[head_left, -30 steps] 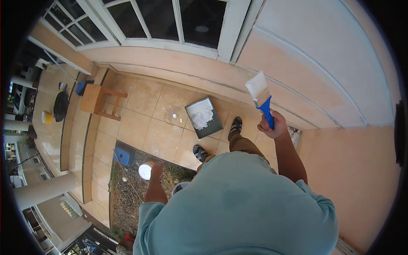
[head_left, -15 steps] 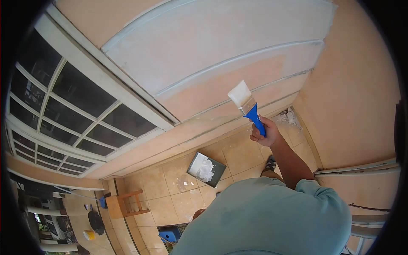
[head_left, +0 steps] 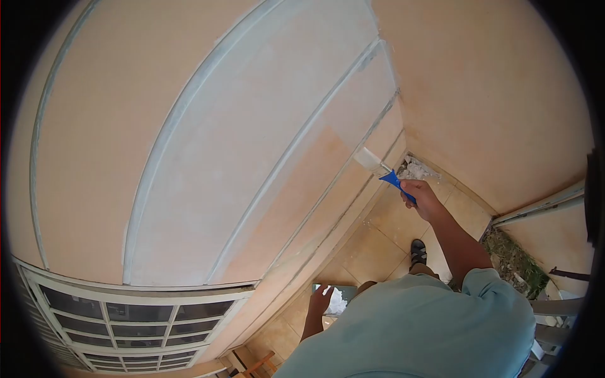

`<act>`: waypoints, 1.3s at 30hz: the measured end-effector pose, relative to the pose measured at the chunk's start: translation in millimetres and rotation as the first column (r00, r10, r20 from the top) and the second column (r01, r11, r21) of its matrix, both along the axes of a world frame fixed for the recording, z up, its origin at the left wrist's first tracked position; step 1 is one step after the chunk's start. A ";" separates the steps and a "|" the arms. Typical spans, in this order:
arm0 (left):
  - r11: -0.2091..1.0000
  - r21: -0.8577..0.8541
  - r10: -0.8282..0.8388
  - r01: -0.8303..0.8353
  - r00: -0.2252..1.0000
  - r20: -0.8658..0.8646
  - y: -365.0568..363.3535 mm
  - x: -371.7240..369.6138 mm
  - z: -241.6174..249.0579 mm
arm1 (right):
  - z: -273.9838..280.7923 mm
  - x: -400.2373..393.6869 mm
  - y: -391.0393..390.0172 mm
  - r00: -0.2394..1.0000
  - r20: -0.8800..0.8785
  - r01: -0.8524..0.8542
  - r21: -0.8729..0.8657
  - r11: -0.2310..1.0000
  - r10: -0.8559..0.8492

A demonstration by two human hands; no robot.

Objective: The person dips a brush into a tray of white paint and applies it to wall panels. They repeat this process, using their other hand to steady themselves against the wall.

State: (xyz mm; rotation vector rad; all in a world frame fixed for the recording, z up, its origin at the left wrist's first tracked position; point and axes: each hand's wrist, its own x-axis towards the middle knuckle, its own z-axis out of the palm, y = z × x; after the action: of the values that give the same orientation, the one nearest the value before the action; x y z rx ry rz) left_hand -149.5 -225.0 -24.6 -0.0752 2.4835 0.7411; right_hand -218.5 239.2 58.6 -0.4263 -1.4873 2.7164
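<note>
Right hand (head_left: 423, 196) clenched on brush (head_left: 381, 169), bristles against wall (head_left: 265, 145) near corner; left hand (head_left: 320, 301) released, fingers spread, above floor (head_left: 372, 242).

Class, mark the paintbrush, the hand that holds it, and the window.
paintbrush (head_left: 386, 174): head view, on the ferrule just above the blue handle.
right hand (head_left: 421, 194): head view, on its back.
window (head_left: 135, 327): head view, on a dark pane.

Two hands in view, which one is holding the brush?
The right hand, raised toward the wall, grips the blue-handled brush. The left hand hangs low and open, holding nothing.
</note>
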 end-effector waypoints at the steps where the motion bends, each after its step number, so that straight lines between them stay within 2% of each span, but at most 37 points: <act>1: 0.994 -0.018 -0.105 0.104 0.982 -0.156 11.0 -21.2 9.6 | -1.1 -7.4 0.8 0.999 -0.001 0.052 0.097 0.994 -0.052; 2: 0.988 0.015 -0.146 0.154 0.961 -0.235 33.6 -41.5 34.4 | -3.2 -14.9 -1.5 0.998 0.012 0.053 0.086 0.995 -0.055; 3: 0.978 0.049 -0.180 0.205 0.933 -0.312 56.2 -56.2 59.7 | -4.0 -23.3 -4.7 0.994 0.020 0.098 0.174 0.980 -0.103; 4: 0.962 0.061 -0.221 0.265 0.892 -0.395 69.6 -69.6 70.1 | -3.9 -32.8 -5.8 0.988 0.017 0.145 0.266 0.953 -0.155; 5: 0.941 0.071 -0.258 0.330 0.839 -0.478 81.1 -83.4 77.6 | -6.7 -42.3 -7.6 0.986 0.022 0.154 0.268 0.951 -0.166; 7: 0.907 0.084 -0.313 0.413 0.793 -0.523 103.0 -111.9 91.8 | -15.0 -56.2 -14.7 0.967 -0.108 0.254 0.535 0.806 -0.232; 9: 0.860 0.080 -0.379 0.504 0.737 -0.559 112.4 -134.7 109.5 | -4.5 -63.3 -26.3 0.947 -0.153 0.319 0.569 0.758 -0.284; 11: 0.753 0.050 -0.499 0.656 0.619 -0.606 125.1 -161.2 127.7 | 3.2 -69.4 -37.1 0.912 -0.215 0.406 0.604 0.686 -0.350; 13: 0.694 0.064 -0.535 0.717 0.574 -0.620 128.9 -187.7 139.1 | 3.2 -76.7 -45.5 0.832 -0.389 0.548 0.687 0.478 -0.395; 15: 0.596 0.029 -0.589 0.802 0.462 -0.663 129.3 -211.7 148.4 | 15.0 -80.8 -50.8 0.845 -0.355 0.513 0.746 0.423 -0.399; 16: 0.582 0.030 -0.602 0.813 0.455 -0.656 132.3 -220.6 154.2 | 18.6 -81.5 -55.1 0.871 -0.312 0.456 0.800 0.389 -0.379; 18: 0.539 -0.030 -0.635 0.842 0.383 -0.671 143.3 -234.7 166.6 | 22.5 -87.8 -62.8 0.872 -0.299 0.446 0.811 0.378 -0.388; 22: 0.508 -0.118 -0.644 0.853 0.285 -0.710 159.2 -247.2 175.9 | 19.8 -102.9 -64.6 0.868 -0.334 0.465 0.805 0.368 -0.368; 24: 0.524 -0.264 -0.660 0.810 0.190 -0.727 169.0 -250.5 175.5 | 17.8 -108.9 -60.0 0.878 -0.324 0.447 0.818 0.362 -0.352; 27: 0.572 -0.320 -0.673 0.755 0.208 -0.710 180.2 -250.0 181.8 | 15.4 -115.5 -51.4 0.887 -0.339 0.442 0.819 0.364 -0.315; 32: 0.595 -0.309 -0.666 0.742 0.240 -0.706 190.8 -246.9 173.9 | 2.4 -126.9 -42.7 0.875 -0.393 0.477 0.797 0.370 -0.282; 34: 0.641 -0.261 -0.635 0.722 0.309 -0.708 194.5 -240.0 167.5 | -0.7 -125.2 -41.0 0.881 -0.404 0.470 0.812 0.345 -0.247; 37: 0.622 -0.323 -0.654 0.713 0.247 -0.715 205.4 -237.3 162.7 | -5.4 -131.2 -33.2 0.861 -0.467 0.508 0.784 0.357 -0.200; 39: 0.631 -0.345 -0.668 0.695 0.261 -0.696 212.2 -234.4 166.7 | -8.4 -133.4 -30.4 0.869 -0.461 0.495 0.790 0.363 -0.181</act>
State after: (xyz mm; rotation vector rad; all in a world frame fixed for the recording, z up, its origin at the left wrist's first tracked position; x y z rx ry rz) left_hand -383.9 -12.8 142.1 1.6244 2.8036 0.4203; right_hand -351.9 208.8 50.2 -0.1985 -2.1257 1.2410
